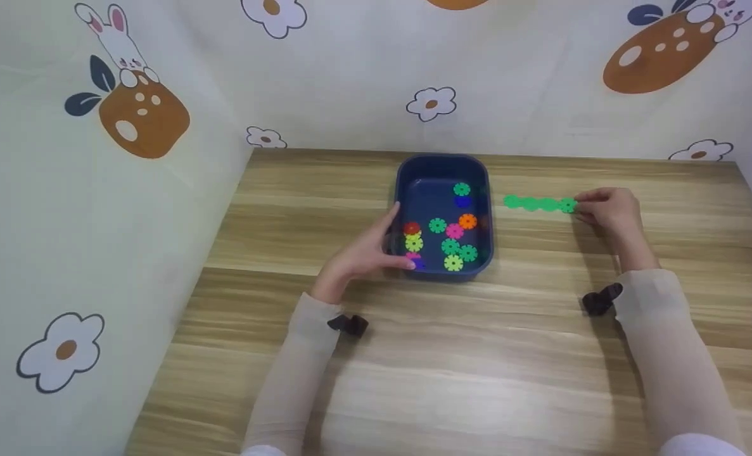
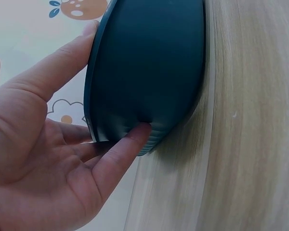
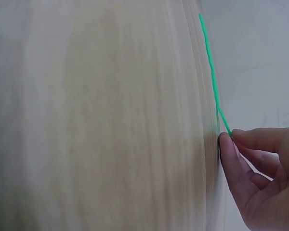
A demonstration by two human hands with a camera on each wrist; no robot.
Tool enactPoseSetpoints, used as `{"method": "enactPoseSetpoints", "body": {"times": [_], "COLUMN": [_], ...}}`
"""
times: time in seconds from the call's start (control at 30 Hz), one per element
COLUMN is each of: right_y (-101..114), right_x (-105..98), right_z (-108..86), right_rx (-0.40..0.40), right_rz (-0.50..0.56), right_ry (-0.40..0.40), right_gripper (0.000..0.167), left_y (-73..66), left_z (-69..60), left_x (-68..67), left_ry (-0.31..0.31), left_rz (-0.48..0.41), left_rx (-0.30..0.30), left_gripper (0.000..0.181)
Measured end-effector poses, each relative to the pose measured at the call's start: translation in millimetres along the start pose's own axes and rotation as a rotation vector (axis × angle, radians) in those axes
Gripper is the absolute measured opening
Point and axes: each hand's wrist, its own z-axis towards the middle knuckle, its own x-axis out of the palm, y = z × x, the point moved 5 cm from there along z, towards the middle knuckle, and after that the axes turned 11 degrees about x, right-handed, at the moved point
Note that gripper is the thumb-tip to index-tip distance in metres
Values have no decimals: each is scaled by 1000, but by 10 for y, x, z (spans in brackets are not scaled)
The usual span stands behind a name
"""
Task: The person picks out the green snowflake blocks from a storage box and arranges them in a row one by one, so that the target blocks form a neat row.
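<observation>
My left hand (image 1: 363, 250) holds the left side of a dark blue plastic tray (image 1: 491, 237), thumb at the rim by the near left corner. In the left wrist view, fingers press the tray's outer wall (image 2: 144, 62). Inside lie several notched snowflake discs, among them an orange disc (image 1: 467, 221), a pink disc (image 1: 454, 231) and a green disc (image 1: 437, 225). To the right of the tray, my right hand (image 1: 613, 209) pinches the right end of a green chain of discs (image 1: 531, 203). Edge-on in the right wrist view, the chain (image 3: 211, 65) looks thin, bent near the fingertips.
Both hands work over a wood-grain table (image 1: 477, 354). Behind it and at the left stands a pale cloth backdrop (image 1: 350, 82) printed with flowers and rabbits. Black clips (image 1: 349, 325) sit at both sleeve cuffs.
</observation>
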Motion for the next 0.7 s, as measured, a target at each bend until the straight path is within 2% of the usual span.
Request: {"method": "enactPoseSetpoints", "body": {"times": [0.27,0.7], "right_y": [32,307], "right_x": [-38,25], "right_z": [-59,-191], "right_rx": [8,-79], "right_rz": [-33,-28], "right_ry": [-43,-69], "right_gripper": [36,34], "left_y": [12,4], "left_z": [12,-1], "left_x": [-3,-7], "left_ry": [-4,-10], "left_rz": [-5,-3], "left_rx": [-3,-10], "left_gripper": [118,119]}}
